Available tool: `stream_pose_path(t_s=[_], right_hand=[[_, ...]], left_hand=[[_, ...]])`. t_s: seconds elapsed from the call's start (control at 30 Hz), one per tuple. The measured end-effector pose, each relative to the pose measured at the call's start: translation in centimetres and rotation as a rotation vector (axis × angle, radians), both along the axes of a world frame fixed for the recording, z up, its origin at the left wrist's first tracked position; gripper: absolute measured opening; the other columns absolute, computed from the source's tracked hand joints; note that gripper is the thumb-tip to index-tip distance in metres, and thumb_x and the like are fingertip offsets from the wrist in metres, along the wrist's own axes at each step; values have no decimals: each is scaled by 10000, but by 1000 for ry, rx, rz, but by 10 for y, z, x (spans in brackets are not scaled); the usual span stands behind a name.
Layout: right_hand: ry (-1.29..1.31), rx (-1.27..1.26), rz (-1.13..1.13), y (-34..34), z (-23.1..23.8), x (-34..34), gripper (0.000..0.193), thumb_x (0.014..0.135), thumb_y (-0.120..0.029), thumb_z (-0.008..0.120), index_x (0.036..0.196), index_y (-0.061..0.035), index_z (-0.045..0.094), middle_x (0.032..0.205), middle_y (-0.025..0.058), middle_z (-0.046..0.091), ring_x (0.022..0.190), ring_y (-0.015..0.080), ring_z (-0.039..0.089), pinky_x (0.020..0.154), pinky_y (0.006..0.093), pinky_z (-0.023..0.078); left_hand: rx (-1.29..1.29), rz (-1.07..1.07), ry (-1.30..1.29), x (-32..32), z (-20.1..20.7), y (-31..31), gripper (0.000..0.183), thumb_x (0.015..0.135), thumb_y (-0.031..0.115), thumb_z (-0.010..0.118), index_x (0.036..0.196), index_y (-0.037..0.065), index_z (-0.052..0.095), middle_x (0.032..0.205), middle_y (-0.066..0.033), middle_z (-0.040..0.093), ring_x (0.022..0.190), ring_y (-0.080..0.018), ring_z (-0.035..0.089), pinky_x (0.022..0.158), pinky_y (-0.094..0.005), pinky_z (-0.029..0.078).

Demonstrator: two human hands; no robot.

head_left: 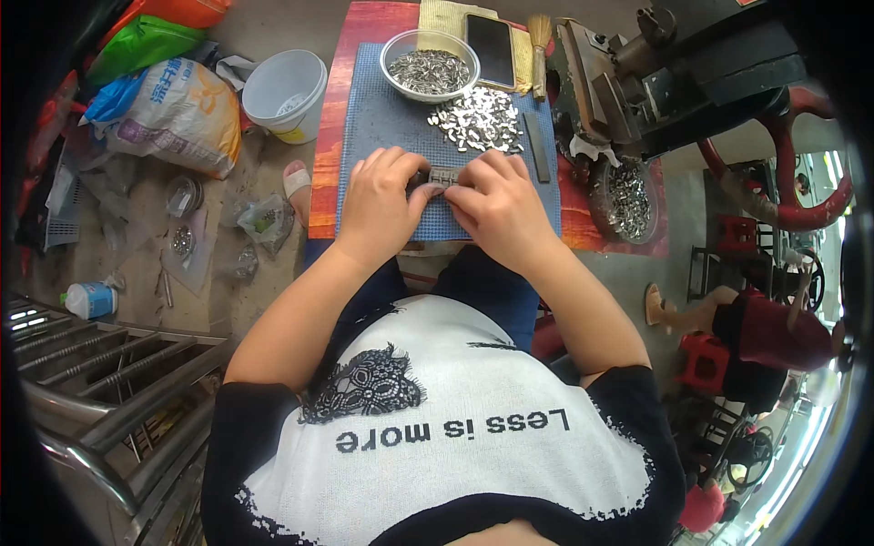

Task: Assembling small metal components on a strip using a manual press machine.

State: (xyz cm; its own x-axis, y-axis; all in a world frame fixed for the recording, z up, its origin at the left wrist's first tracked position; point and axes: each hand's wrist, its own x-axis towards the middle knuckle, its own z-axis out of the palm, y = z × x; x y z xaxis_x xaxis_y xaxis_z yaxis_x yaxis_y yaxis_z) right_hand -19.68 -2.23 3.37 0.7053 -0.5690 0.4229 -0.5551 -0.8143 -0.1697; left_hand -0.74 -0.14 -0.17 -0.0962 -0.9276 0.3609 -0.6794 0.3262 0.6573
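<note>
Close to the near edge of the blue ribbed mat (366, 114), a small grey metal block with slots (443, 176) lies between my hands. My left hand (381, 200) grips its left end, thumb and fingers curled against it. Bent fingers of my right hand (503, 202) press on its right end; whether they also pinch a smaller piece is hidden. Just beyond is a loose pile of small shiny metal pieces (478, 118). Behind that sits a clear round bowl (386, 76) full of thin metal pins (430, 71). A flat dark metal bar (536, 147) rests right of the pile.
A dark-screened phone (490, 50) and a bristle brush (540, 50) lie at the table's far side. Right are a machine (674, 86) and a tub of metal parts (630, 202). A white bucket (284, 86) and sacks (177, 114) stand left. Another person (774, 328) sits far right.
</note>
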Motion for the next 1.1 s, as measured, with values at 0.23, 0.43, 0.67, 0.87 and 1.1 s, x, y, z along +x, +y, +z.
stream_pose_path(t_s=[0.23, 0.43, 0.67, 0.87, 1.1], right_hand=[[233, -158, 14, 3, 9, 13, 83, 781, -128, 602, 762, -60, 646, 868, 54, 576, 928, 223, 544, 822, 349, 424], [198, -117, 35, -14, 21, 19, 117, 752, -162, 674, 769, -53, 635, 884, 83, 585, 939, 255, 562, 836, 382, 434], [-22, -214, -335, -95, 6, 40, 98, 820, -104, 696, 895, -42, 687, 875, 125, 630, 894, 328, 583, 810, 415, 483], [-174, 117, -682, -49, -1, -30, 207, 848, -180, 704, 946, 3, 691, 931, 185, 639, 928, 379, 629, 798, 449, 526], [-163, 114, -780, -39, -22, -69, 290, 815, -240, 729, 913, 32, 707, 901, 211, 656, 833, 366, 658, 765, 425, 535]], left_hand=[[-13, -32, 37, 2, -2, 0, 182, 798, 104, 730, 959, 54, 661, 884, -79, 620, 906, -287, 592, 818, -411, 434], [-4, -26, 24, 4, -3, 0, 177, 794, 110, 731, 956, 69, 671, 916, -75, 632, 933, -293, 597, 829, -415, 436], [11, -39, 36, 0, -1, 0, 166, 808, 138, 735, 936, 54, 673, 907, -97, 626, 914, -310, 594, 826, -416, 433], [-13, -35, 39, 2, -1, 2, 170, 812, 139, 734, 941, 47, 671, 902, -101, 623, 907, -312, 588, 821, -412, 430], [42, -13, 71, 0, 6, 0, 182, 819, 138, 736, 947, 31, 663, 893, -101, 633, 891, -315, 593, 817, -409, 428]])
